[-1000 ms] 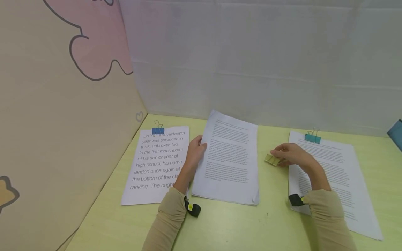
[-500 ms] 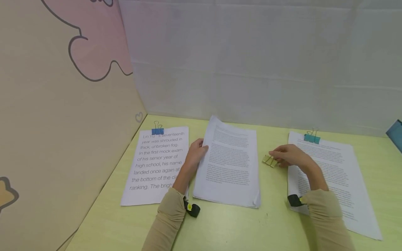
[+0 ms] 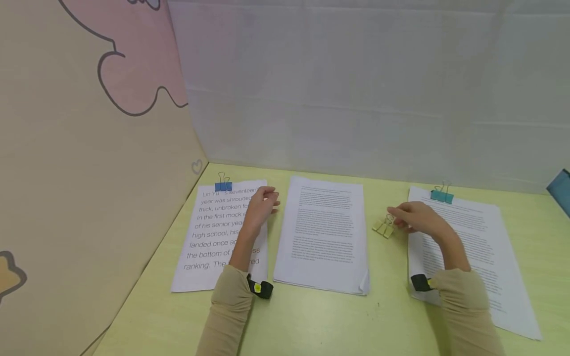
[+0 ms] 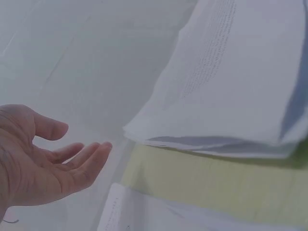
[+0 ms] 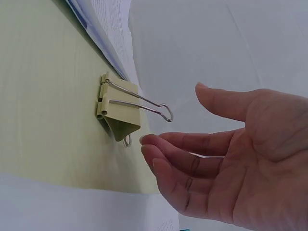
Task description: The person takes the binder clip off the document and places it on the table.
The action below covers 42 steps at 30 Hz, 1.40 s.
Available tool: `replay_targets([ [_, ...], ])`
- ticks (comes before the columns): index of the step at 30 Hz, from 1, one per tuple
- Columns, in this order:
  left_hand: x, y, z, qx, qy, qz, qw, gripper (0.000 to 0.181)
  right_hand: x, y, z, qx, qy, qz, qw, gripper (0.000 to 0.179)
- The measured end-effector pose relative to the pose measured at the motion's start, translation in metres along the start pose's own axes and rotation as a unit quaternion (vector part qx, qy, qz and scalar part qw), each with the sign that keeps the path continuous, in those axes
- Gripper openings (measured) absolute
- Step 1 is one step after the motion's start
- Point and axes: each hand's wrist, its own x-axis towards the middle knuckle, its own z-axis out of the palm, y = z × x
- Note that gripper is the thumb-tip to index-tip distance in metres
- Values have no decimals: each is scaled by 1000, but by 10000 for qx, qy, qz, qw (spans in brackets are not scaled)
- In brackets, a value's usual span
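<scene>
A stack of printed paper [image 3: 325, 227] lies in the middle of the table, its lower right corner slightly curled. My left hand [image 3: 261, 206] hovers just left of it, over the edge of the left paper stack, fingers loosely bent and holding nothing. In the left wrist view that hand [image 4: 57, 163] is apart from the sheets [image 4: 231, 96]. A yellow binder clip [image 3: 383, 228] sits on the table right of the middle stack. Beside the clip is my right hand [image 3: 416, 217]; in the right wrist view its thumb and fingers are spread, apart from the clip's wire handles [image 5: 139, 101].
At left, a paper stack [image 3: 209, 232] bears a blue binder clip [image 3: 223, 186]. Another stack [image 3: 481, 257] at right has a teal binder clip [image 3: 442, 196] at its top. A blue object [image 3: 561, 190] shows at the right edge. Walls border the table behind and left.
My left hand has let go of the middle stack and moved left, and the stack now lies flat. My right hand has released the yellow binder clip, which rests on the table.
</scene>
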Motion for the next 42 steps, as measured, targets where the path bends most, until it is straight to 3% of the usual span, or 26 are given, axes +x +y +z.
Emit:
replay_targets([
  [6,-6,5,-9,71,92,36,9999,45,-6,-12,0,-116,583,-421,9973,58],
  [10,-11,11,-18,268,176,144,9994,44,-9,-28,-1,-381,1163,-408,9916,64],
  [14,-16,14,-37,479,348,190,9981,43,-12,-49,1,51,1532,-395,9874,67],
  [18,-22,10,-62,729,597,180,9954,43,-13,-71,6,646,1742,-644,9805,61],
  [23,-30,4,-93,1257,777,14,9890,46,-10,-97,17,1058,1673,-840,9766,56],
  [29,-37,-1,-120,1796,754,-490,9796,52,1,-121,33,1330,1500,-995,9746,50],
  [35,-39,-4,-130,2154,561,-859,9711,55,13,-137,55,1532,1307,-1187,9723,44],
  [42,-34,-10,-137,2437,520,-969,9636,59,31,-154,80,1765,998,-1301,9706,42],
])
